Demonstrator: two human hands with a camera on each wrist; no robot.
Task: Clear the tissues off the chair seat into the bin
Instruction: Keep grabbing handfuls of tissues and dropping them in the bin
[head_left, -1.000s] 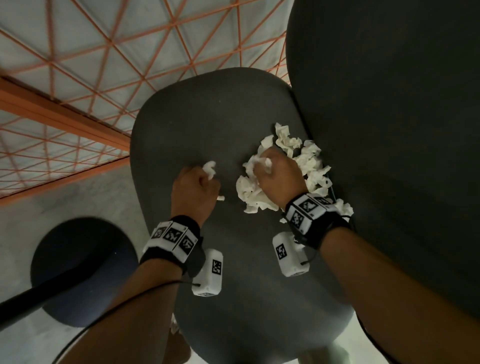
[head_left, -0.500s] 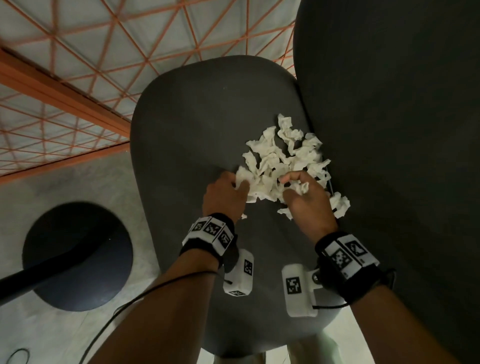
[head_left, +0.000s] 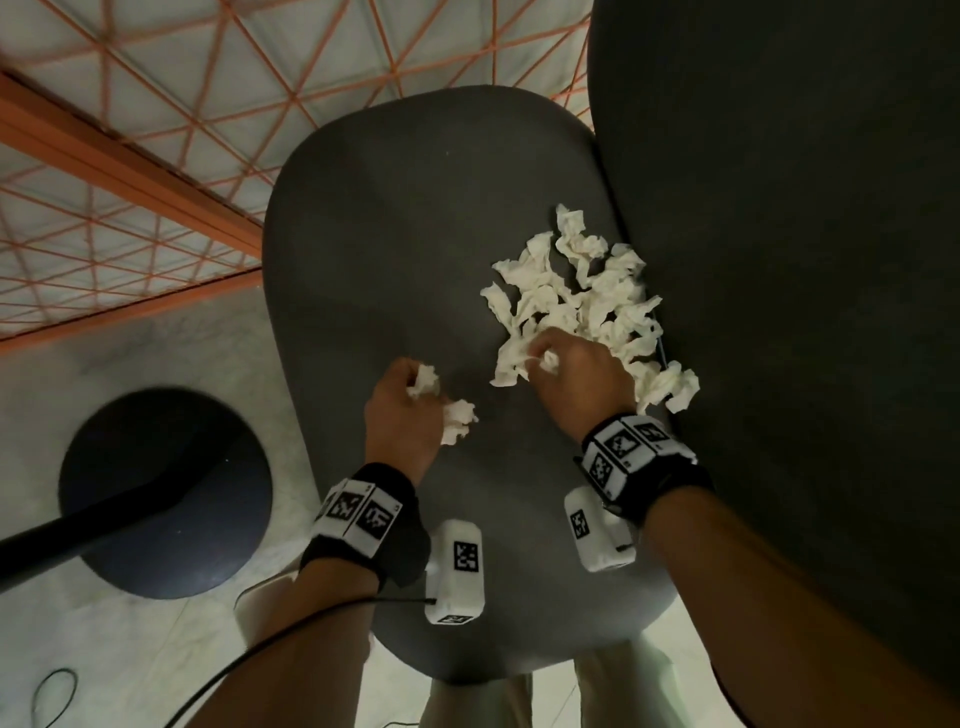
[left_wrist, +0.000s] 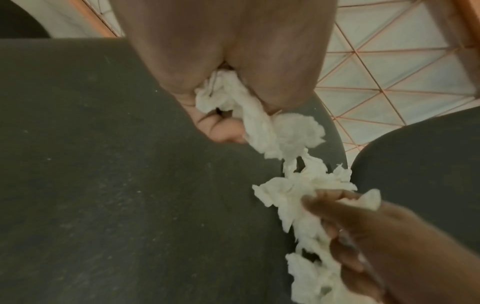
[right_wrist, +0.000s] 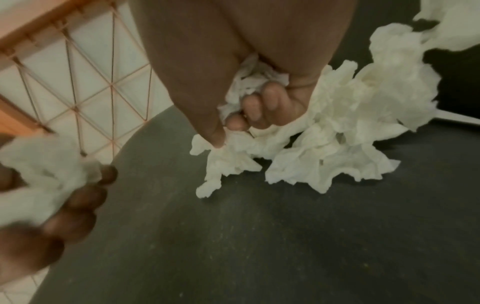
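A heap of crumpled white tissues (head_left: 582, 296) lies on the dark grey chair seat (head_left: 395, 234), close to the backrest. My left hand (head_left: 410, 400) is curled round a wad of tissue (head_left: 457, 418) that sticks out of the fist, left of the heap; the same wad (left_wrist: 262, 123) shows in the left wrist view. My right hand (head_left: 561, 364) sits on the near edge of the heap, its fingers (right_wrist: 262, 107) curled round a bunch of tissue (right_wrist: 249, 82). No bin is recognisable in any view.
The dark chair backrest (head_left: 779, 260) rises along the right side. A round black base (head_left: 166, 493) with a pole stands on the pale floor to the left. An orange wire lattice (head_left: 156, 104) lies beyond the seat. A cable (head_left: 291, 629) trails from my left wrist.
My left hand has pulled back left from the heap with a wad of tissue in it. My right hand stays at the near edge of the heap, holding tissue.
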